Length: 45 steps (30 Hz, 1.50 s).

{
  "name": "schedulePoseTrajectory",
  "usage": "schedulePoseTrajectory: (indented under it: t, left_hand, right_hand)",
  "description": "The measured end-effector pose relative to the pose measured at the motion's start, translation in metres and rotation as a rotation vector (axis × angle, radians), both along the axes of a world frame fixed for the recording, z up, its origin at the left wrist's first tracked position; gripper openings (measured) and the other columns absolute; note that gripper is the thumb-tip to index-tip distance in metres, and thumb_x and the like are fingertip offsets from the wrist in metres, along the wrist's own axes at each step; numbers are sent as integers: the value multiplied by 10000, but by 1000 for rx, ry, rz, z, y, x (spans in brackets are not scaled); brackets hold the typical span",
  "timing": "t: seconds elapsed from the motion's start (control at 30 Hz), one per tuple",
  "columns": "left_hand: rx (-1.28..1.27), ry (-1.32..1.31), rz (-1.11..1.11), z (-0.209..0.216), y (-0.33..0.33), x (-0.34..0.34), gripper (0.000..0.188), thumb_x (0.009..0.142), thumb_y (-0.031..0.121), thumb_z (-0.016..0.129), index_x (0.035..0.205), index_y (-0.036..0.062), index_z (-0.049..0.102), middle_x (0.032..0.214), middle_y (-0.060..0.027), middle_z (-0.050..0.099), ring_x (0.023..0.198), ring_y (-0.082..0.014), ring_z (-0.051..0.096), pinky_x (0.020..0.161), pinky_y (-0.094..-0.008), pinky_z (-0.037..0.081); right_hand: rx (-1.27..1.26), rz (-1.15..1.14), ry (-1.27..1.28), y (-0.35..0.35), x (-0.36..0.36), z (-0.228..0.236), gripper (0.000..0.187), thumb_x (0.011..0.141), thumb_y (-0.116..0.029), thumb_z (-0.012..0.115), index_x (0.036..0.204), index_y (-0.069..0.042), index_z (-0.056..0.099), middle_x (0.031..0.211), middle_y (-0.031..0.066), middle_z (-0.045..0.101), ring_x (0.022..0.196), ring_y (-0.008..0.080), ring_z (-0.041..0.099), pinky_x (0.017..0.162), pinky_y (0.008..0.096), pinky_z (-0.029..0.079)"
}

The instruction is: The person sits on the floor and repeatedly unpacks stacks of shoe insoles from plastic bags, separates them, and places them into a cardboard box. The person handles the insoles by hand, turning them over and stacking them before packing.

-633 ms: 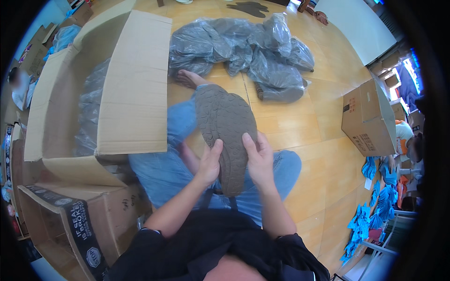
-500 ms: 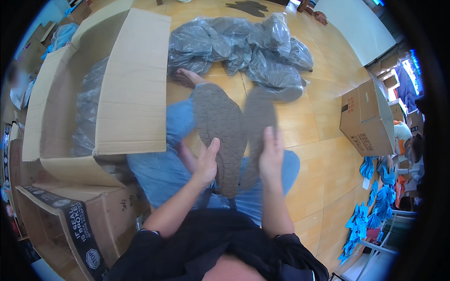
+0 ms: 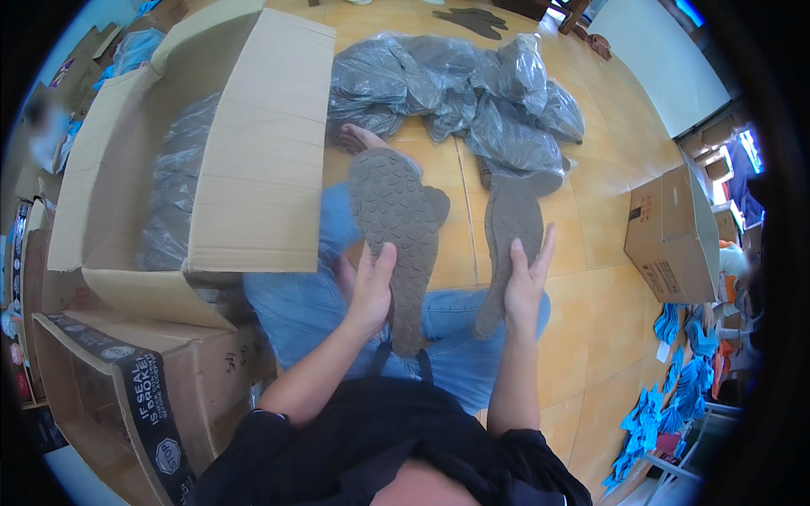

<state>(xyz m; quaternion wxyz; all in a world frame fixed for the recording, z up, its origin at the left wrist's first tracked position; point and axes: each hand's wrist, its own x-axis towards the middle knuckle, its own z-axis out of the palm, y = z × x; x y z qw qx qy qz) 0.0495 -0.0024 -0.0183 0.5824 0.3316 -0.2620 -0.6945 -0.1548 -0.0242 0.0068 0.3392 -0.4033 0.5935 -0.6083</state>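
Note:
My left hand (image 3: 371,291) grips dark grey-brown shoe soles (image 3: 392,202) by their left edge, with the thumb on top. The upper one has a raised pattern of small curved shapes, and part of another sticks out behind it on the right. My right hand (image 3: 525,291) holds a separate shoe sole (image 3: 513,215) between the thumb and the palm side, its fingers pointing away from me. Both are held upright above my crossed legs in blue jeans, with a gap between them. Beyond the right-hand sole lie grey plastic-wrapped bundles (image 3: 456,80), with sole ends showing.
An open cardboard box (image 3: 261,152) with plastic-wrapped contents stands at my left, above another open box (image 3: 194,371). A closed-looking carton (image 3: 671,232) sits at the right. Blue pieces (image 3: 645,430) lie near a metal rack. Loose soles (image 3: 477,21) rest on the far floor.
My right hand has moved right with its sole, widening the gap from the soles in my left hand. The whole view has shifted slightly, so the boxes and bundles appear further right.

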Motion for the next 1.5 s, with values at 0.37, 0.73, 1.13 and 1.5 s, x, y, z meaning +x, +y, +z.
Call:
schedulePoseTrajectory:
  t: [0.37,0.73,1.13,1.5]
  left_hand:
    - [-141,-63,23,17,1,-12,769,863,101,670,1476,74,207,1407,-109,404,1293,-216,422,1079,-368,363]
    - [-217,-130,-41,3,2,-7,632,884,48,659,1404,58,300,1310,-102,492,1217,-201,503,1024,-364,426]
    - [-56,50,-30,8,-4,-1,567,951,118,586,1421,88,269,1287,-127,512,1167,-246,550,920,-387,505]
    - [-6,184,-167,2,-2,13,526,1012,425,442,1397,100,292,1131,-127,564,764,-206,643,635,-321,556]
  right_hand:
    - [72,414,-68,26,44,14,316,937,-112,627,1221,10,563,1142,75,611,1064,148,558,935,292,438]
    - [1,366,164,23,35,19,638,888,-42,612,1454,25,324,1447,200,398,1357,263,373,1130,369,282]
    - [0,200,-117,12,31,3,608,943,-7,459,1508,-7,234,1497,189,338,1356,236,368,1117,330,297]
    - [-28,84,-178,12,17,12,765,906,-3,583,1529,-15,138,1476,194,344,1337,239,375,1103,331,303]
